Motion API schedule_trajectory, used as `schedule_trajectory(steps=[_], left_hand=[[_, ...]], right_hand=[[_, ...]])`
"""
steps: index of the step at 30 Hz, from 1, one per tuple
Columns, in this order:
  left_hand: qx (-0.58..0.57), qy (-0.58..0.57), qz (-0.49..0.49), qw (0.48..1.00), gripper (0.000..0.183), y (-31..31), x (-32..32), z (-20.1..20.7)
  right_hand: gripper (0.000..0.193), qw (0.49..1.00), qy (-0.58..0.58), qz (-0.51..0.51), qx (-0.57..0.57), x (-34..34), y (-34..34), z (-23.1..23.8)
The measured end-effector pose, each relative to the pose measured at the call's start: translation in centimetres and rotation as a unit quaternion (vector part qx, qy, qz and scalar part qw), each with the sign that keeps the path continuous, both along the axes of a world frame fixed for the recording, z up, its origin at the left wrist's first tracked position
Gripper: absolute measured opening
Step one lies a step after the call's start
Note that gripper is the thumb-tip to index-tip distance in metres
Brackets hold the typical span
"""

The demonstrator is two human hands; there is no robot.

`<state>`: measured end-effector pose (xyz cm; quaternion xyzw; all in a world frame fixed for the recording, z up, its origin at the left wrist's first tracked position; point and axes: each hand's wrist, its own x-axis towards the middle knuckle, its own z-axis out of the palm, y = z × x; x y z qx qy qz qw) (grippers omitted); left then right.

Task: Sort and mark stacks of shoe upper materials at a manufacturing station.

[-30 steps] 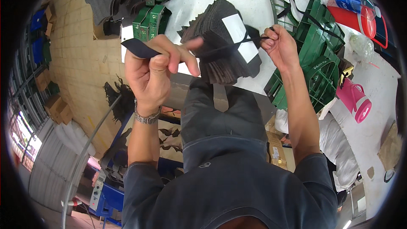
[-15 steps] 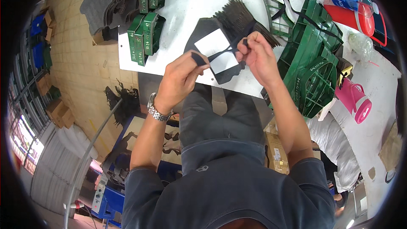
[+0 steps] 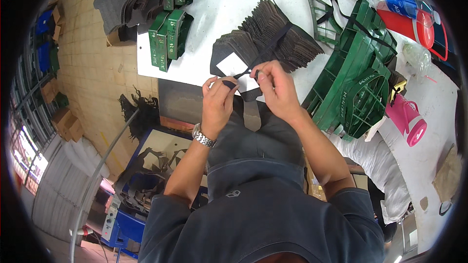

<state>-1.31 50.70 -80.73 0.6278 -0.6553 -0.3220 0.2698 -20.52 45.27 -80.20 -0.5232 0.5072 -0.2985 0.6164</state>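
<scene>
A stack of dark grey cut pieces [image 3: 273,34] lies fanned out at the table's near edge, with a black strap [image 3: 269,47] running across it. My left hand [image 3: 218,102] pinches one end of the strap by the stack's near left side. Close to its right, my right hand [image 3: 276,87] is closed on the other end. Between the two hands the strap crosses over a white paper sheet [image 3: 232,64] on top of the stack. The fingers hide part of the sheet and the strap ends.
Green cutting dies [image 3: 356,78] stand right of the stack, more green dies [image 3: 167,39] at the left. Another stack of grey pieces [image 3: 129,2] lies far left. A plastic bottle [image 3: 397,1], a red container [image 3: 414,28] and a pink bottle [image 3: 405,119] are at the right.
My hands have come closer together and lower, toward me, still holding the strap. The stack has shifted and fanned out more, with the strap now stretched across it.
</scene>
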Motion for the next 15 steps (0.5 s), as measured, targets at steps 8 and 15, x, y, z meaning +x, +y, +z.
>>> schedule_trajectory(steps=[8,15], left_hand=[[0.047,0.047,0.066,0.996,0.006,1.8,0.1,-1.5],[0.028,0.158,0.122,0.979,0.006,0.8,-0.4,-1.6]], right_hand=[[0.007,0.994,0.018,0.056,-0.097,0.7,1.4,-1.7],[0.006,0.998,0.01,0.048,-0.042,0.5,0.9,-1.0]])
